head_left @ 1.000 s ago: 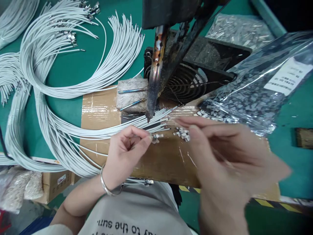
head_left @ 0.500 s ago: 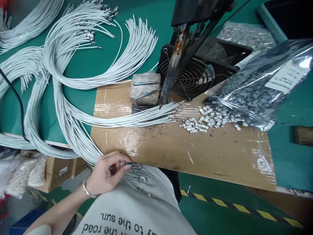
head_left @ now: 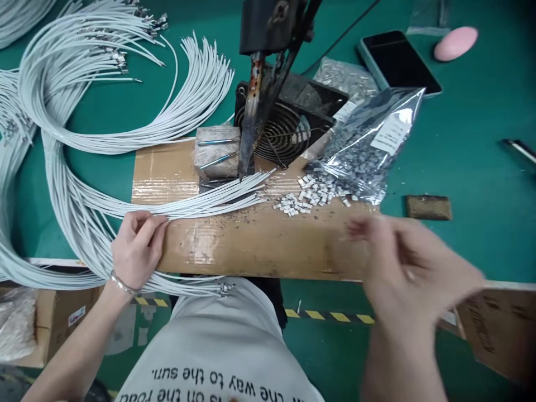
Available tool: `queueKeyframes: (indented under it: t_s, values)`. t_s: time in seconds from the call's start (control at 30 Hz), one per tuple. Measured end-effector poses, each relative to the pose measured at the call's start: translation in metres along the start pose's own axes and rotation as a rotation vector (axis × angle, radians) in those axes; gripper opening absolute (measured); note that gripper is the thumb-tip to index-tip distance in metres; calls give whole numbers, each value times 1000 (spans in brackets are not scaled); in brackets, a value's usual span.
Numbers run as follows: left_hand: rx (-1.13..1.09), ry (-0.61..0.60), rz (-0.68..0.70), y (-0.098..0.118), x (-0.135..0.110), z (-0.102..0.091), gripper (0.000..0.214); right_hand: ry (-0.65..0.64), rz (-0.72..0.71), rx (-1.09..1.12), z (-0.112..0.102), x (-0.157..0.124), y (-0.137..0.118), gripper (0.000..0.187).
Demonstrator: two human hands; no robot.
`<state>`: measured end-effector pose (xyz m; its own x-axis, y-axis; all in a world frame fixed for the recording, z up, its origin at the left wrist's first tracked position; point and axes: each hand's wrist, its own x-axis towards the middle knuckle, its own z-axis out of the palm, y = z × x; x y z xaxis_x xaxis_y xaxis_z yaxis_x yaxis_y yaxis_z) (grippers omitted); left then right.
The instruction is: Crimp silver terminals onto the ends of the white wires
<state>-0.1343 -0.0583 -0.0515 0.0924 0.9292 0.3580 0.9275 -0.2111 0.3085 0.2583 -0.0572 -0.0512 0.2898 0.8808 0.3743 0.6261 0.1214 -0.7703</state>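
Note:
My left hand (head_left: 137,248) is closed in a pinch at the lower edge of a bundle of white wires (head_left: 201,205) lying on the cardboard. Its fingertips press on a wire there. More wires (head_left: 188,286) with metal terminals at their ends hang over the table edge below this hand. My right hand (head_left: 404,268) is raised over the right end of the cardboard, smeared by motion, so its fingers cannot be made out clearly. Nearest to it is a pile of small white parts (head_left: 314,192) spilling from a silvery plastic bag (head_left: 364,148).
A soldering iron (head_left: 250,123) points down from its holder beside a block (head_left: 218,151) with metal pins. Behind it lies a black fan with a round grille (head_left: 280,131). A phone (head_left: 400,61), a pink egg-shaped object (head_left: 455,43) and a brown block (head_left: 427,207) lie on the right.
My left hand has moved up from the table edge to the wire bundle, leaving the terminal ends hanging below. My right hand has come into view. The camera view has shifted to the right.

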Motion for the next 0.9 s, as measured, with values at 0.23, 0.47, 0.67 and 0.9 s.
queueKeyframes:
  t_s: [0.23, 0.47, 0.67, 0.9]
  values:
    - [-132, -113, 133, -8, 11, -23, 18, -138, -62, -83, 35, 3, 1, 11]
    - [-592, -578, 122, 63, 22, -21, 26, -187, -113, -151, 37, 5, 3, 5]
    - [-1018, -909, -209, 123, 34, 12, 12, -108, 40, -154, 34, -7, -7, 12]
    - [-1345, -767, -667, 120, 40, 23, 22, -91, 353, 299, 40, -20, -41, 5]
